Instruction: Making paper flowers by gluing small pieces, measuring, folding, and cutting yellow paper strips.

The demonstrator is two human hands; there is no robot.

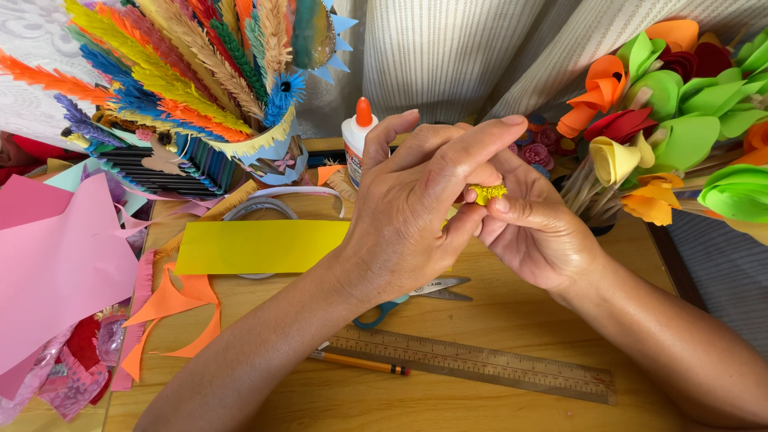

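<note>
A ruler (472,362) and pencil (360,364) lie nearest me on the desk (496,320); above them my left hand (416,216) and right hand (532,232) pinch a small yellow paper coil (487,193) together.

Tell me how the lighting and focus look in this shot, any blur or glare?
Head view: soft, even daylight with only faint shadows under the ruler and scissors; no harsh glare; left hand, right hand and the yellow paper piece are sharp; slight wide-angle bending near the edges.
</note>
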